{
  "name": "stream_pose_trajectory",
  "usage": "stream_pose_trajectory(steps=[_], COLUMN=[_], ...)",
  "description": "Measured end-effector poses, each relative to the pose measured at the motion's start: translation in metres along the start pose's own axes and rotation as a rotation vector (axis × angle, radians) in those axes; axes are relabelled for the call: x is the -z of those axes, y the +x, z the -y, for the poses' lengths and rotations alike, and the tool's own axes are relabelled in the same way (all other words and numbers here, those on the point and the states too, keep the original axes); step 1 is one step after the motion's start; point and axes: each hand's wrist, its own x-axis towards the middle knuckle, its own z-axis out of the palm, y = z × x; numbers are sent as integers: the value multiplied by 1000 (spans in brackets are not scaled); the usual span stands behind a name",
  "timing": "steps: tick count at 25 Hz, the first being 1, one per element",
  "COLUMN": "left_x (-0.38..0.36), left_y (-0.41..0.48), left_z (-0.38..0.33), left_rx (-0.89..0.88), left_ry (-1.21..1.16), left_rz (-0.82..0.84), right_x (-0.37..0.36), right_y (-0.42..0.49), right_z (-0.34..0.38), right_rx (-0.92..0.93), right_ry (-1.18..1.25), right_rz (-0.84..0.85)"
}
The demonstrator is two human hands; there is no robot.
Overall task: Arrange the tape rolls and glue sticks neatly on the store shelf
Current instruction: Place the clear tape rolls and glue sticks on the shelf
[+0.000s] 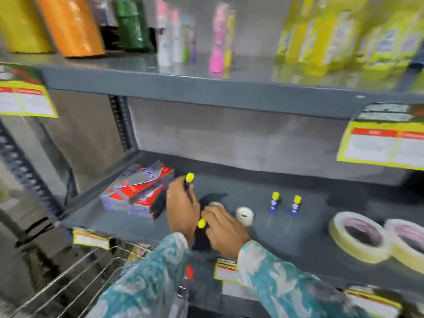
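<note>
Nearest, my right hand (223,228) curls round a glue stick (202,223), its yellow cap poking out by the thumb. Just left, my left hand (182,207) clamps a second glue stick (189,177), cap uppermost. Past my knuckles a small tape roll (245,215) sits on the shelf (298,226). At right, 2 large tape rolls (358,236) touch. Farther back, 2 standing glue sticks (274,201) are upright, and red boxes (137,191) lie at left.

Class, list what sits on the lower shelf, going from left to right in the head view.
Red and silver boxes → left hand gripping a glue stick → right hand → small tape roll → two standing glue sticks → two large tape rolls.
</note>
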Motion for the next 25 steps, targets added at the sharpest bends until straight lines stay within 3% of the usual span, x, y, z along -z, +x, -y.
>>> stream_pose_trajectory(steps=[3, 6, 8, 11, 16, 25], left_x=[-57, -94, -118, -143, -164, -167], left_y=[-19, -49, -72, -96, -99, -107], left_z=[-47, -68, -72, -68, -66, -63], left_rx=[5, -11, 16, 102, 135, 209], left_ry=[-135, -175, -182, -171, -67, -148], left_rz=[135, 391, 564, 659, 587, 567], right_x=[27, 40, 43, 40, 35, 28], right_y=[-38, -74, -94, -107, -102, -103], right_z=[-58, -98, -118, -137, -150, -154], right_rx=[-369, -852, -1017, -1056, -1101, -1132], right_ry=[13, 160, 252, 268, 288, 375], right_rz=[-178, -364, -420, -384, -388, -469])
